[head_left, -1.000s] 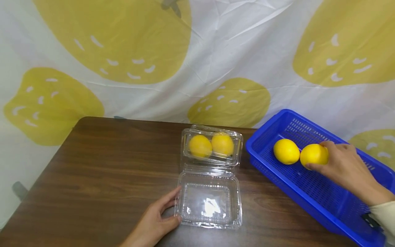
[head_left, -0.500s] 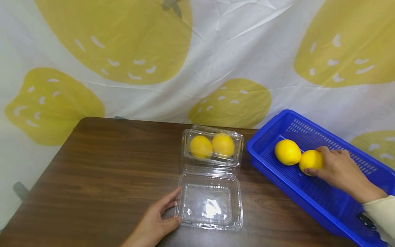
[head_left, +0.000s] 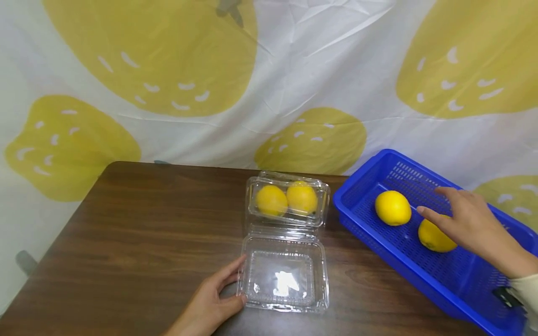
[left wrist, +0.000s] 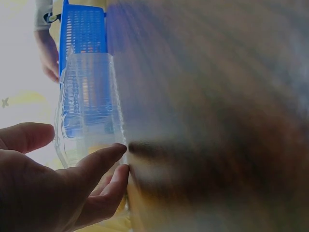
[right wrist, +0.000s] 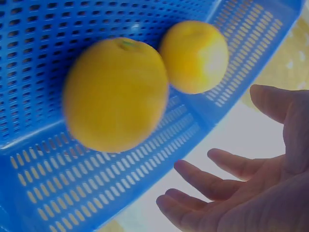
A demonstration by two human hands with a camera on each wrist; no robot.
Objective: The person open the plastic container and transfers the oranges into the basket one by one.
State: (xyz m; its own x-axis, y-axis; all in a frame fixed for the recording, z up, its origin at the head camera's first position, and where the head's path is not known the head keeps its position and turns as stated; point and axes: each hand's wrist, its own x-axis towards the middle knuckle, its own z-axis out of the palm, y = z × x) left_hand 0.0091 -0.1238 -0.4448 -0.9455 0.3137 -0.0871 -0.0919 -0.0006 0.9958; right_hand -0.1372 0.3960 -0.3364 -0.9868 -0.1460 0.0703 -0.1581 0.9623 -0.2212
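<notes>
Now, over the blue basket (head_left: 391, 259), the right hand (head_left: 477, 224) hung wide, thumb and fingers spread and gripping nothing, with the nearer yellow fruit (head_left: 433, 235) right under it on the basket floor and the farther yellow fruit (head_left: 392, 208) just beside that one! Across the wooden table (head_left: 168, 233), the left hand (head_left: 210, 291) had its fingers extended, touching the side of the clear plastic container (head_left: 281, 275), while two more yellow fruits (head_left: 272, 200) sat side by side behind clear plastic beyond it.
</notes>
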